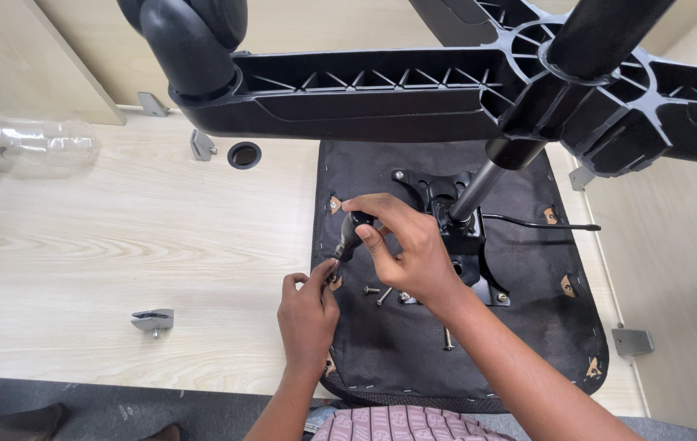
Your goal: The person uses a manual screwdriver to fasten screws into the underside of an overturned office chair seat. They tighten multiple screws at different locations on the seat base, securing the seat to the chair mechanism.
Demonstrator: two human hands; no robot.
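An upturned office chair seat (528, 327) with black fabric underside lies on a light wood table (120, 245). My right hand (410, 249) is closed around the black handle of a screwdriver (350, 237), tilted down toward the seat's left edge. Beside it, my left hand (308, 314) pinches the tool's tip, where a screw may sit but is too small to tell. Several loose screws (381, 294) lie on the fabric close to both hands. The metal mounting plate (467, 245) with the gas cylinder (479, 188) rises to the black star base (463, 82) overhead.
A lever rod (544, 223) sticks out right of the plate. A clear plastic bottle (34, 143) lies at the far left, a metal bracket (153, 320) near the front edge, another bracket (201, 145) beside a round cable hole (244, 154). Wooden partitions border the table.
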